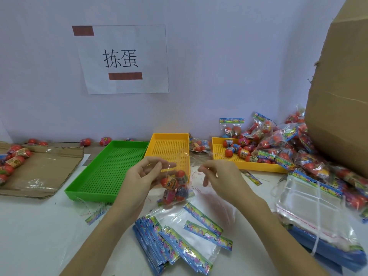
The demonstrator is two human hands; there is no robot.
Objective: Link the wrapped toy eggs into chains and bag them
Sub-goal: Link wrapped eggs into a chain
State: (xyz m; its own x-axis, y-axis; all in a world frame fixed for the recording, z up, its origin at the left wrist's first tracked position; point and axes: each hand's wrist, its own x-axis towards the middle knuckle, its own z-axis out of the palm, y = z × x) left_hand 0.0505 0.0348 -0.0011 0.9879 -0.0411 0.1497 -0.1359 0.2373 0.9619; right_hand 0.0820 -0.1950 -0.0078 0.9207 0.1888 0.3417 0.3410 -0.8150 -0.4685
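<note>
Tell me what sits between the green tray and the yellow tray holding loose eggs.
In the head view, another yellow tray sits between the green tray and the egg-filled yellow tray; its mesh floor looks bare.

You face a plain pale wall (219, 56) with a faint lilac cast, evenly lit, no hard shadows on it. Taped to it, left of centre, hangs a white paper sign (123, 58) with two black printed characters, held by a strip of dark red tape (83, 30) at its top left corner and a second strip (125, 76) below the characters. The wall meets a white worktop (35, 226) along its far edge. At your right a tall brown cardboard box (342, 86) stands on the worktop, its side creased and its edge torn.
</note>
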